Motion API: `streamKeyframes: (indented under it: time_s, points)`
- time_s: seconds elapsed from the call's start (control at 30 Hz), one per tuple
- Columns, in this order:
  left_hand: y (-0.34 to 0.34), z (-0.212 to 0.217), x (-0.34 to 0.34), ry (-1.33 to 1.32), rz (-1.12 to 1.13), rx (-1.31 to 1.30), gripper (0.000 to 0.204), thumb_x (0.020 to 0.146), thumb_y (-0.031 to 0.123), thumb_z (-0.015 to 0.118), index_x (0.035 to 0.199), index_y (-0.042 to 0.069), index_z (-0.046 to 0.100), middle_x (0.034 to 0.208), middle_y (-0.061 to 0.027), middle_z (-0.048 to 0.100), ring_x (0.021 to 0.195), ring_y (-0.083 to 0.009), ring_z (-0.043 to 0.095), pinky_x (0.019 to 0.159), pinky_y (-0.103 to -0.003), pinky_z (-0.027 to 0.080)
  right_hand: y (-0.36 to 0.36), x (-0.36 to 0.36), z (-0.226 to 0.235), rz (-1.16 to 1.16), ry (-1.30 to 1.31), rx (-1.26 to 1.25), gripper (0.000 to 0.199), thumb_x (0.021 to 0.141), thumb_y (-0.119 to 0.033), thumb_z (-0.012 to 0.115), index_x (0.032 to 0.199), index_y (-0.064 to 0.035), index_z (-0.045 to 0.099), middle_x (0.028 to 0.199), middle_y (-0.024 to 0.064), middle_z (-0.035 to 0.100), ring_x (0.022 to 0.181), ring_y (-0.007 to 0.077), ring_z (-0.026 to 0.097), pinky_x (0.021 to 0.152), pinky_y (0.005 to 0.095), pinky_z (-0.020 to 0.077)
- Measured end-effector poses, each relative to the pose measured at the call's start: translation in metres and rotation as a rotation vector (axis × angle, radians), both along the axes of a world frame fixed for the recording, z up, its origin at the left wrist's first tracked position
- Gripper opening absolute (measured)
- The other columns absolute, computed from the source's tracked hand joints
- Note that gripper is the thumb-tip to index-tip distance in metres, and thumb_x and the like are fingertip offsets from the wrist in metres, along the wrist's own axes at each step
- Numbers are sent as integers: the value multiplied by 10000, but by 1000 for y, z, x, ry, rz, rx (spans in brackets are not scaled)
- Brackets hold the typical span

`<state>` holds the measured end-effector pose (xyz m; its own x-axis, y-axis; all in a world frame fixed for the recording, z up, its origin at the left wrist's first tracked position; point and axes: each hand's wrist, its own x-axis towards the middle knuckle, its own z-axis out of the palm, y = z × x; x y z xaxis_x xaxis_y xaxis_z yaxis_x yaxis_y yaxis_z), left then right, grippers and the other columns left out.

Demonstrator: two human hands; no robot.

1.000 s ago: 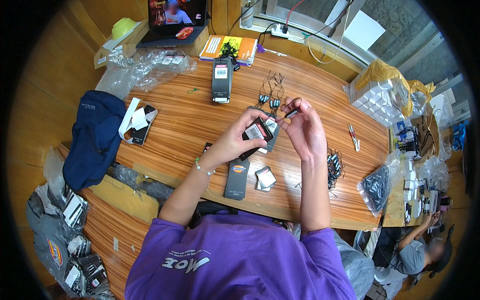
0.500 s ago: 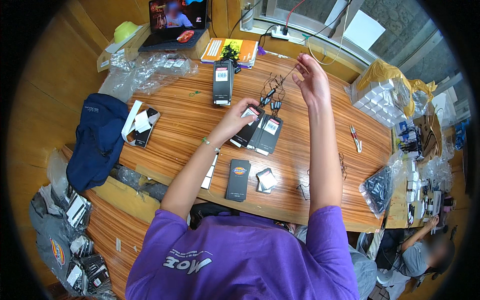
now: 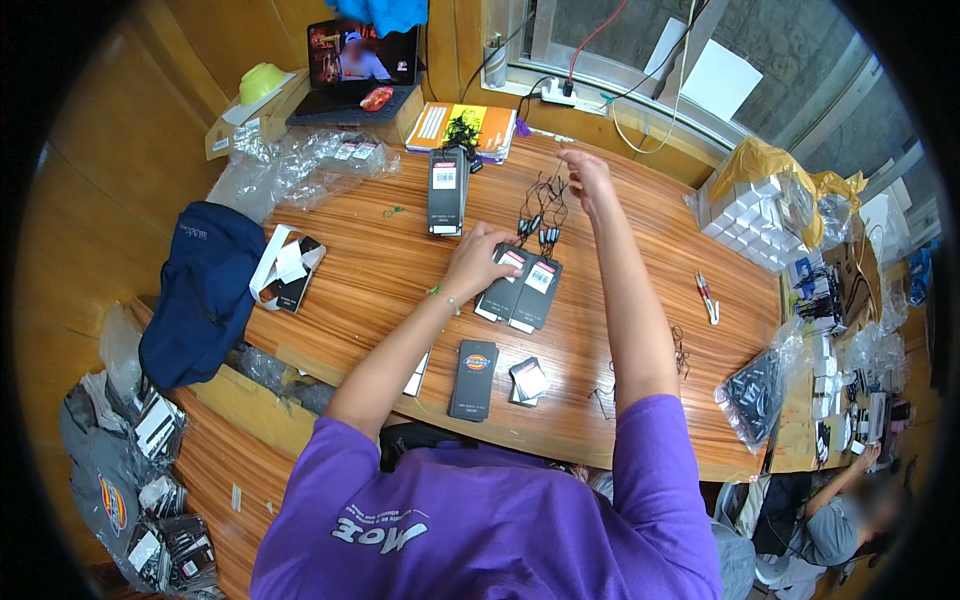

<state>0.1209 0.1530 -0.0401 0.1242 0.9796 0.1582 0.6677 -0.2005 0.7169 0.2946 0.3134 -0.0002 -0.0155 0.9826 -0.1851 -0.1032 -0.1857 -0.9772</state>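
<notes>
Thumb and fingers of my left hand [image 3: 478, 268] grip the upper part of a dark hang tag [image 3: 497, 300] with a white and red sticker. Beside it on the table lies another dark hang tag [image 3: 538, 290]. Black strings [image 3: 543, 205] with small black fasteners run from their tops. At the far end of these strings, my right hand [image 3: 590, 183] is raised with its fingertips together, pinching string. A taller stack of dark tags [image 3: 446, 195] stands behind my left hand. Closer to me are a dark tag stack with an oval emblem [image 3: 473, 380] and small white-faced cards [image 3: 528, 382].
Red-handled snips [image 3: 707, 297] and a bag of black parts [image 3: 752, 395] lie right. White boxes [image 3: 755, 215] stand back right. Left are a navy cloth bag [image 3: 197, 290] and clear plastic wrap [image 3: 300, 165]. A laptop [image 3: 360, 65] is behind; a person [image 3: 840, 520] sits far right.
My right hand has come down and left, and its spread fingers have closed together. The tag under my left hand now lies straighter beside its neighbour. The whole view has shifted slightly.
</notes>
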Motion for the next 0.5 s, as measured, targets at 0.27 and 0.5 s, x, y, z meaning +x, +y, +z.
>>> streamKeyframes:
  time_s: [0.27,0.5]
  points:
    - [-67,49,-31,-28,-148,-150,598,737,289,696,1238,71,455,1132,-102,474,979,-195,491,794,-300,439,33,-6,-49,104,-103,-30,66,767,-150,626,728,-104,598,547,-32,471,420,75,396,363,232,244]
    - [-117,67,-52,354,-254,-17,505,683,349,708,1087,77,576,1065,-77,508,1010,-260,437,909,-372,354,-11,9,-27,115,-174,176,260,809,-113,586,1061,-48,588,780,6,618,669,84,573,584,215,404]
